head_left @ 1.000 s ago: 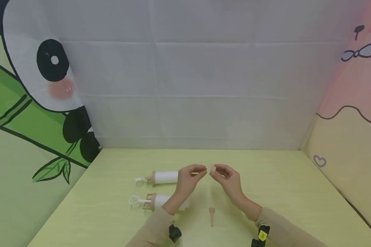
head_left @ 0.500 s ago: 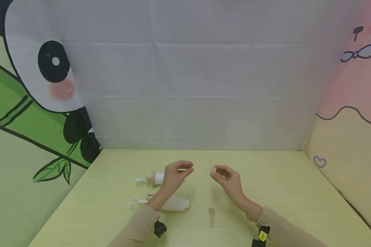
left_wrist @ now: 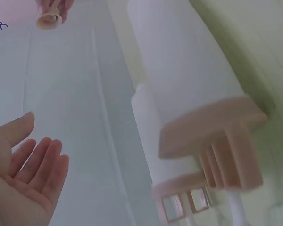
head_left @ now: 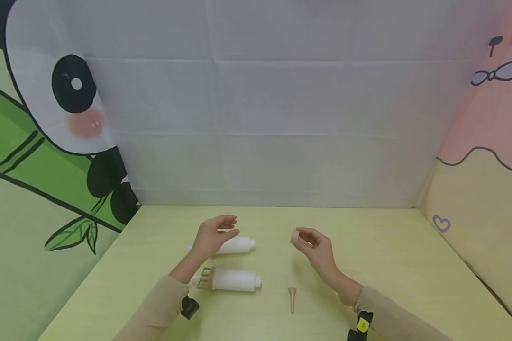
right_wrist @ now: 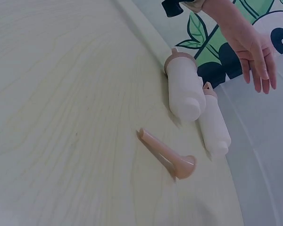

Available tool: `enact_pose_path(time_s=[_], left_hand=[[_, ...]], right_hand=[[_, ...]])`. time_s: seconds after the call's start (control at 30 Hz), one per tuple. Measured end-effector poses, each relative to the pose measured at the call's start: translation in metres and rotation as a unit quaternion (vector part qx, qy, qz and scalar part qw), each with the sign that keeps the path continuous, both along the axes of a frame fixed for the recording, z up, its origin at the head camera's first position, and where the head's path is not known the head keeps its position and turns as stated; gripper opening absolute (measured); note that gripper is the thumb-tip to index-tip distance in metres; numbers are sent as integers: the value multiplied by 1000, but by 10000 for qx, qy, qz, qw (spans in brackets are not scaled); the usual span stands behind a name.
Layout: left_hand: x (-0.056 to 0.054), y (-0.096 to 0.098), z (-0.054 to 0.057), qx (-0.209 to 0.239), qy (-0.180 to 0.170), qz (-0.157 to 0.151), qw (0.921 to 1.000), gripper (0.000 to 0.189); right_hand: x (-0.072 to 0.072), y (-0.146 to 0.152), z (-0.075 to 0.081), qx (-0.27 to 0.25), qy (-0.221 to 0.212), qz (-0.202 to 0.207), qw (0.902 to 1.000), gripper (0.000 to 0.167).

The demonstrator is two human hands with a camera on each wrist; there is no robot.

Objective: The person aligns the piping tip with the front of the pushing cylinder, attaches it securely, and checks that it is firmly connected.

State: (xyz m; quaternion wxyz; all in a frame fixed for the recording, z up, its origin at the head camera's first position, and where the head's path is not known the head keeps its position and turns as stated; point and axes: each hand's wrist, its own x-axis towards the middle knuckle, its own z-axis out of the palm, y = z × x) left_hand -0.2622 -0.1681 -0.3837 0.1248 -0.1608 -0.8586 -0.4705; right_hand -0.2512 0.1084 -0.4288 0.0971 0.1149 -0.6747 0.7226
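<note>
At the head frame's lower centre, a beige funnel is pinched in the right grip; the left grip, fingers parted, is held near a white cylinder.

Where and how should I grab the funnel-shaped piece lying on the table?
I'd pinch the funnel-shaped piece by its stem, coming straight down from above: it lies on its side, and that slim, straight part looks easier to hold than the flared end.
</note>
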Motion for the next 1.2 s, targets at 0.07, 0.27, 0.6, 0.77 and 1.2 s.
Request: enact_pose_path(time_s=[0.07,0.27,0.6,0.77,1.2], left_hand=[[-4,-12,-3,-436,-122,5,9990,37],[-10,-44,-14,-1249,-556,45,9906,43],[-22,-68,-27,-1647,-963,-205,9814,63],[-27,-72,-33,-1645,-1109,-280,9797,63],[-34,-65,-46,-1788,-1238,-476,9749,54]], right_hand=[[0,0,1,-1,-14,-14,10000,31],[1,0,0,-1,-1,25,10000,31],[3,1,-2,105,-141,-44,9998,32],[2,1,-4,185,-125,-77,9997,32],[-1,2,-10,283,-72,-95,9995,30]])
